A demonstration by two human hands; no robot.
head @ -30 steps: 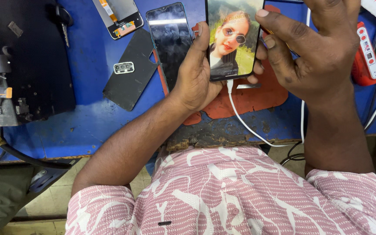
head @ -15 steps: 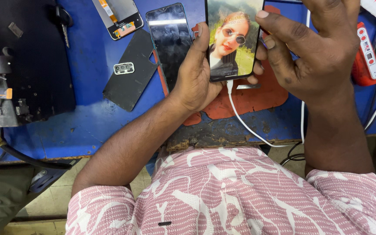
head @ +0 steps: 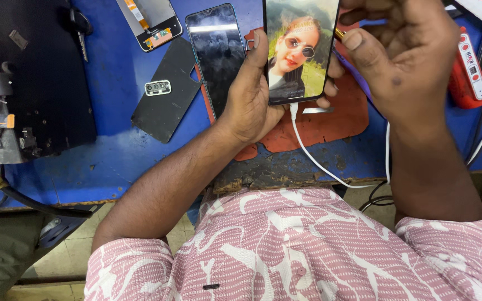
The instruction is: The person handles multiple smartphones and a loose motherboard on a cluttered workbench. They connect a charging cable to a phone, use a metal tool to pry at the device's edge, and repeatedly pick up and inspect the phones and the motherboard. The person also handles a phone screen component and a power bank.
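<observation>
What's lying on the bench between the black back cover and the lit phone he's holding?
In the head view, a dark-screened phone lies flat between the back cover and the lit phone, which the left hand holds.

Left hand (head: 252, 95): forearm enters from 7 o'clock, palm cupped, thumb pointing to 12, fingers wrapped in a closed grip. Right hand (head: 405, 58): forearm from 5 o'clock, wrist bent, fingers curled toward 9 o'clock, thumb extended.

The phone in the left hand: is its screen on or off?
On. The phone, gripped by the left hand, shows a lit colour photo, and a white cable is plugged into its bottom edge.
</observation>
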